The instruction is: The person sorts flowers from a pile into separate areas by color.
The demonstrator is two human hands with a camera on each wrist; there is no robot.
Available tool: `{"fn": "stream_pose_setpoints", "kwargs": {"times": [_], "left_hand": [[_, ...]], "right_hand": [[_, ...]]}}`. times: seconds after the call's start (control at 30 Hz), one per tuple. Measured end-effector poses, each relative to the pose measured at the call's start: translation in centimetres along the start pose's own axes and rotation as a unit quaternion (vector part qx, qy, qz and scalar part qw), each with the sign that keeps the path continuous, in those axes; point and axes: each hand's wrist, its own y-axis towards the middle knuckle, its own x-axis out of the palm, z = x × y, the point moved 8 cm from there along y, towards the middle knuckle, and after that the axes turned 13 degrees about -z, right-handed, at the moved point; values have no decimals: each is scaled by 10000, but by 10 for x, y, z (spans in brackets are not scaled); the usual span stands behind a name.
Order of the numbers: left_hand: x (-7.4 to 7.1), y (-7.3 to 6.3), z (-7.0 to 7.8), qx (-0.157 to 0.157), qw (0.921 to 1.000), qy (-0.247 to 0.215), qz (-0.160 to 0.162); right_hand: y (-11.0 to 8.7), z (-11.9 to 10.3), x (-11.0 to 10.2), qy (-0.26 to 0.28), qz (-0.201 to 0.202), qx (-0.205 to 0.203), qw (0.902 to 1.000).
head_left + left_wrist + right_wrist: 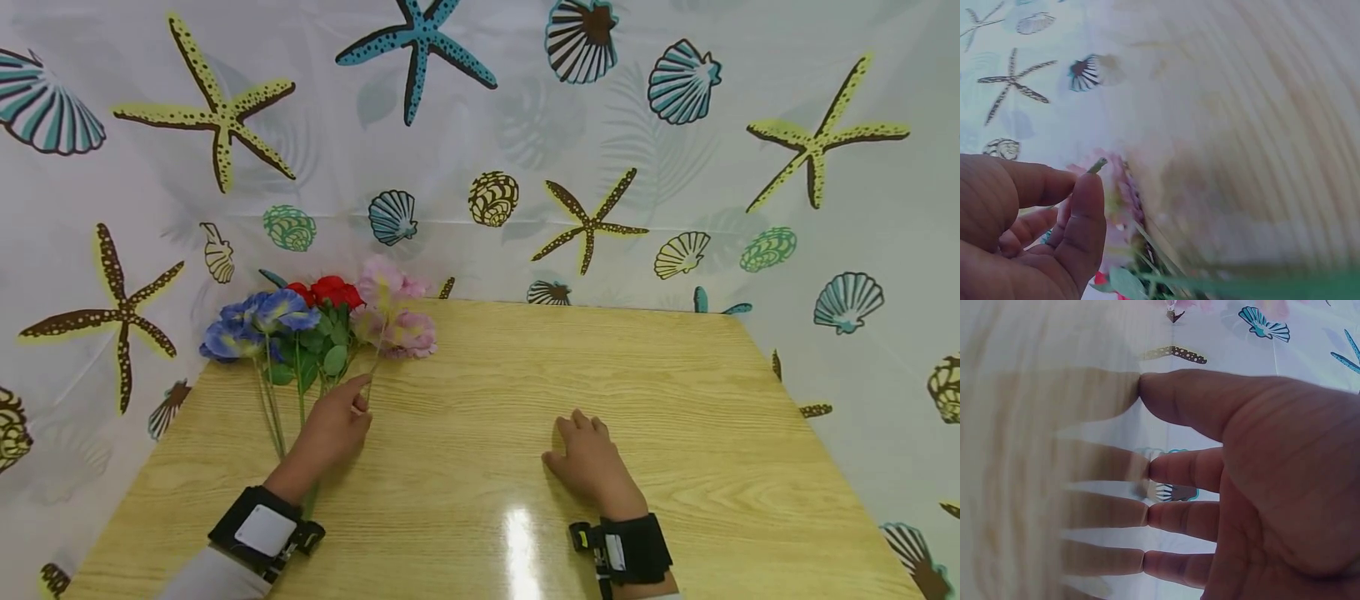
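Between thumb and forefinger, my left hand pinches the thin stem of a pink artificial flower. In the left wrist view the green stem end pokes out past the fingertips. Around that hand lie more flowers: blue ones at the left, red ones with green leaves in the middle, and another pink bloom at the right. My right hand holds nothing; its fingertips touch the tabletop, as the right wrist view shows, with the fingers spread.
The wooden table has a glossy surface that reflects light and the right hand. A white cloth printed with starfish and shells hangs behind it and along both sides. Several green stems extend from the blue flowers toward the left forearm.
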Motion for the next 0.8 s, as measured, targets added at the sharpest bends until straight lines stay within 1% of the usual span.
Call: {"fn": "stream_pose_setpoints", "kwargs": {"times": [0.07,0.17,0.3,0.37,0.43,0.5,0.63,0.7,0.8], "left_hand": [[4,-1,6,8,9996,-272,-8],[15,-2,13,-45,9979,-639,17],[31,-5,22,-119,9944,-1047,37],[38,-6,28,-111,9925,-1216,23],[44,-7,35,-40,9919,-1269,83],[50,-7,43,36,9911,-1327,138],[62,-5,57,157,9880,-1519,221],[67,-3,64,197,9857,-1656,241],[75,0,75,200,9824,-1845,225]], "right_hand": [[0,1,0,-7,5,26,10000],[-3,3,0,55,-22,38,10000],[-3,7,0,302,33,85,9995],[-2,9,-3,613,175,48,9980],[1,8,-7,1117,353,-81,9931],[3,2,-14,1748,505,-348,9827],[10,-23,-31,2830,674,-948,9520],[12,-39,-41,3157,818,-1180,9379],[10,-63,-57,3647,1042,-1384,9149]]}}
